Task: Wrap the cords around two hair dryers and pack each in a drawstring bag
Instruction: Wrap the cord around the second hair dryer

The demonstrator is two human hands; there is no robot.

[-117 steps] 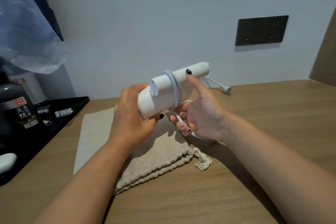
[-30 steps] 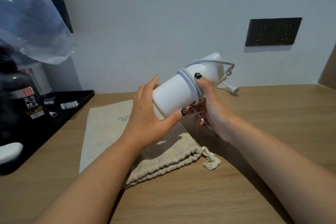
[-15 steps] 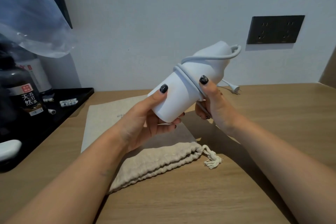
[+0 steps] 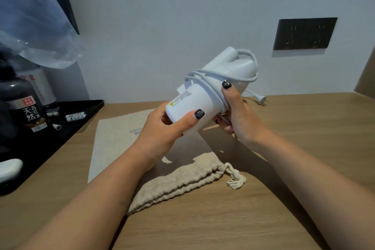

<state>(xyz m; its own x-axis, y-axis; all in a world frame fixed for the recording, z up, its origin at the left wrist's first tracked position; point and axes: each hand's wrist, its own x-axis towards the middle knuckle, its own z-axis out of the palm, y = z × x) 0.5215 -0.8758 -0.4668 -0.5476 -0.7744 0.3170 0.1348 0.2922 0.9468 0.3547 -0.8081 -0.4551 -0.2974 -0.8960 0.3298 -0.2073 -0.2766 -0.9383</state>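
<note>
A white hair dryer (image 4: pixel 205 95) is held in the air above the wooden table, its barrel end toward me. My left hand (image 4: pixel 164 134) grips the barrel end from below, thumb on its side. My right hand (image 4: pixel 235 115) grips the middle, thumb pressing the white cord (image 4: pixel 213 75) that loops around the body and up over the far end. The plug (image 4: pixel 260 100) lies on the table behind. A beige drawstring bag (image 4: pixel 182 180) lies on the table under my hands, its tassel to the right. Only one dryer is in view.
A flat beige sheet or second bag (image 4: pixel 115 140) lies under the gathered one. A black tray (image 4: pixel 60 128) at the left holds bottles (image 4: pixel 26 107) and small sachets. A clear plastic bag (image 4: pixel 30 26) hangs upper left. A dark wall socket (image 4: pixel 304 33) is on the wall at right.
The dryer has been turned in my hands so its label now faces up. My left thumb has shifted along the barrel. The cord loop runs further around the far end.
</note>
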